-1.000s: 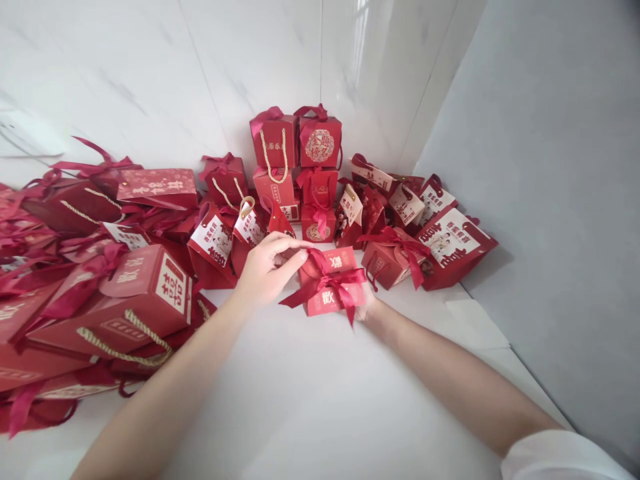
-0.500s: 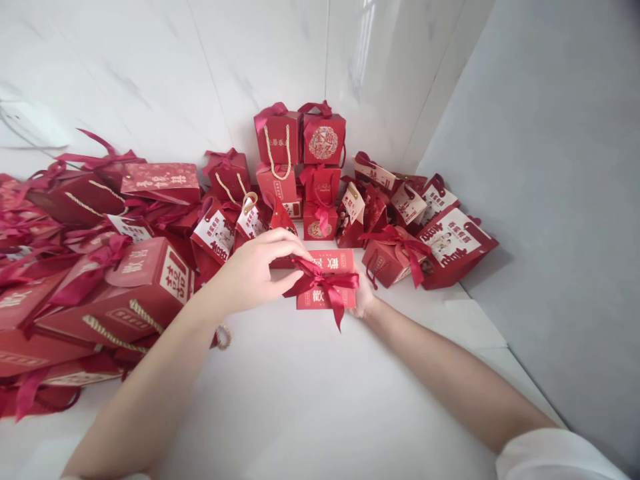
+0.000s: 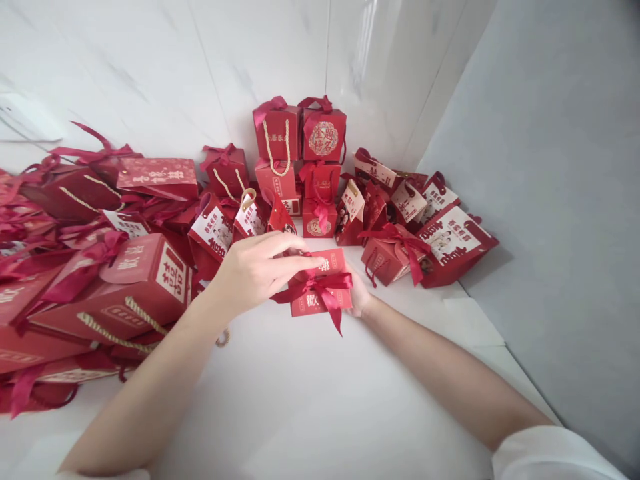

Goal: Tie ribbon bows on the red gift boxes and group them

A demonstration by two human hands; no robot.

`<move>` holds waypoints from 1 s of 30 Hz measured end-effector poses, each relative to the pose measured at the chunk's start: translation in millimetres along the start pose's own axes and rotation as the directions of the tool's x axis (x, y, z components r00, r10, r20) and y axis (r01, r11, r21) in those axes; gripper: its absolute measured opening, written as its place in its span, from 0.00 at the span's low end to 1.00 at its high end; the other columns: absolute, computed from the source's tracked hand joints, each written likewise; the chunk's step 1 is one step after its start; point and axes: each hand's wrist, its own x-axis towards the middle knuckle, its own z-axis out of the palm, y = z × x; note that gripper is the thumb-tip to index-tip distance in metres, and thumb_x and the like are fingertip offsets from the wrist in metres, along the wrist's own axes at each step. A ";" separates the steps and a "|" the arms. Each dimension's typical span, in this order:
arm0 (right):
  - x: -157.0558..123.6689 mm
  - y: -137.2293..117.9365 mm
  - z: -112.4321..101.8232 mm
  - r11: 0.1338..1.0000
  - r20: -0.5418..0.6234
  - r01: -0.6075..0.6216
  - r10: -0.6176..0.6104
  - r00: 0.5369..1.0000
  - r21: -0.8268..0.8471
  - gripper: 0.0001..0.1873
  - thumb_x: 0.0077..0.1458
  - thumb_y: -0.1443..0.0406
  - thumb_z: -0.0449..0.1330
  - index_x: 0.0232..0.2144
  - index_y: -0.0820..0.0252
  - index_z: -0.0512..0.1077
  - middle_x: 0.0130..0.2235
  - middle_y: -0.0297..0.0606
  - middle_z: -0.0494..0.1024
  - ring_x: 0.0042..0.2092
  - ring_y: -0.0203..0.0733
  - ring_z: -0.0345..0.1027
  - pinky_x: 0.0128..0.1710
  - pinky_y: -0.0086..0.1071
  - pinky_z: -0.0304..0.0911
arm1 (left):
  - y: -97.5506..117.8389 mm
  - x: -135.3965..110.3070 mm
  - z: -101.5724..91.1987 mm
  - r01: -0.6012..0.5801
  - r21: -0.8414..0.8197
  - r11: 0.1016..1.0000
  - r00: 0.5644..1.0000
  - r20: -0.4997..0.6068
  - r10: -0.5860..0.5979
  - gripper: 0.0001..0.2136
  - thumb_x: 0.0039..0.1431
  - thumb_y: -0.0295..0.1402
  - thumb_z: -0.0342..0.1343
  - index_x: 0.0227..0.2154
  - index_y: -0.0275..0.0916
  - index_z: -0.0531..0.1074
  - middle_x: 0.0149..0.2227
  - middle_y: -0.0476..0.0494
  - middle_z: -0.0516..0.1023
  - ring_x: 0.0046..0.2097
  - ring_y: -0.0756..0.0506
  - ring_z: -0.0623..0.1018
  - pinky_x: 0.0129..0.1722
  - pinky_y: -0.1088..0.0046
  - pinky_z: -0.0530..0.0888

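Observation:
A small red gift box (image 3: 303, 307) with pale printed characters is held up in front of me, above the white surface. A dark red ribbon bow (image 3: 320, 285) is tied across its top, one tail hanging down in front. My right hand (image 3: 359, 293) grips the box from its right side, its fingers mostly hidden behind it. From the left, my left hand (image 3: 260, 267) reaches over the box, with the index finger lying along the top; its fingers are curved and the thumb is largely hidden.
Two stacks of red gift boxes (image 3: 324, 137) stand against the marbled wall. A heap of larger red boxes (image 3: 120, 280) with ribbons and cord handles fills the left. Several red-and-white boxes (image 3: 447, 243) lean together at the right, beside a grey wall (image 3: 560, 200).
The gift box has turned slightly and shifted a little left. My left index finger has moved from beside the bow onto the box top. The right hand keeps its hold.

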 end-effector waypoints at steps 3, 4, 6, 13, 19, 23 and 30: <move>-1.0 -0.1 3.9 0.998 0.016 0.066 -0.067 0.998 0.022 0.20 0.65 0.52 0.51 0.47 0.56 0.75 0.46 0.38 0.82 0.49 0.47 0.75 0.54 0.41 0.69 | 5.6 0.8 5.0 0.085 0.068 0.994 0.996 0.034 -0.088 0.17 0.64 0.25 0.52 0.51 0.46 0.75 0.41 0.49 0.82 0.40 0.50 0.80 0.39 0.76 0.75; -1.0 -0.4 4.2 0.998 0.017 0.065 -0.065 0.998 0.024 0.21 0.66 0.52 0.49 0.48 0.57 0.74 0.46 0.39 0.82 0.47 0.46 0.76 0.51 0.41 0.71 | 8.1 1.5 5.9 0.158 0.074 0.985 0.985 0.053 -0.162 0.16 0.65 0.27 0.52 0.53 0.46 0.75 0.42 0.49 0.82 0.41 0.49 0.80 0.40 0.75 0.75; 0.0 -0.9 2.6 1.000 0.006 0.018 -0.018 1.000 0.015 0.26 0.66 0.48 0.45 0.47 0.58 0.74 0.44 0.41 0.82 0.42 0.46 0.78 0.44 0.41 0.75 | 12.8 3.3 6.2 0.356 0.024 0.934 0.930 0.083 -0.357 0.15 0.66 0.32 0.52 0.54 0.46 0.73 0.44 0.50 0.82 0.41 0.48 0.81 0.41 0.74 0.76; 2.8 -0.7 0.3 0.999 -0.023 0.025 -0.024 0.999 0.043 0.28 0.67 0.48 0.44 0.46 0.61 0.75 0.45 0.43 0.82 0.44 0.47 0.78 0.46 0.42 0.74 | 15.7 9.0 -2.2 0.686 -0.226 0.692 0.728 0.229 -0.646 0.20 0.69 0.46 0.44 0.40 0.42 0.80 0.33 0.47 0.82 0.35 0.47 0.81 0.35 0.72 0.76; -1.8 -2.2 8.8 0.999 -0.061 0.037 -0.035 0.998 0.034 0.28 0.65 0.48 0.45 0.46 0.59 0.76 0.45 0.42 0.82 0.46 0.49 0.77 0.50 0.43 0.71 | 13.1 7.7 -1.0 0.756 -0.354 0.550 0.654 0.369 -0.661 0.25 0.51 0.47 0.65 0.52 0.47 0.72 0.54 0.46 0.77 0.55 0.40 0.77 0.39 0.73 0.79; -3.5 -2.4 9.0 0.997 -0.053 0.066 -0.064 0.997 0.035 0.29 0.64 0.45 0.46 0.45 0.58 0.77 0.45 0.42 0.83 0.46 0.51 0.77 0.52 0.47 0.70 | 8.2 4.0 3.0 0.770 -0.369 0.521 0.638 0.424 -0.643 0.21 0.54 0.44 0.64 0.51 0.46 0.72 0.55 0.44 0.76 0.55 0.40 0.76 0.46 0.68 0.79; -8.6 -6.7 17.6 0.994 0.071 0.104 -0.107 0.992 0.044 0.30 0.61 0.44 0.49 0.45 0.57 0.77 0.48 0.41 0.81 0.49 0.52 0.75 0.56 0.48 0.66 | 2.1 3.3 -4.0 0.805 -0.277 0.525 0.593 0.407 -0.695 0.25 0.48 0.48 0.67 0.45 0.43 0.69 0.46 0.43 0.79 0.45 0.42 0.80 0.36 0.70 0.77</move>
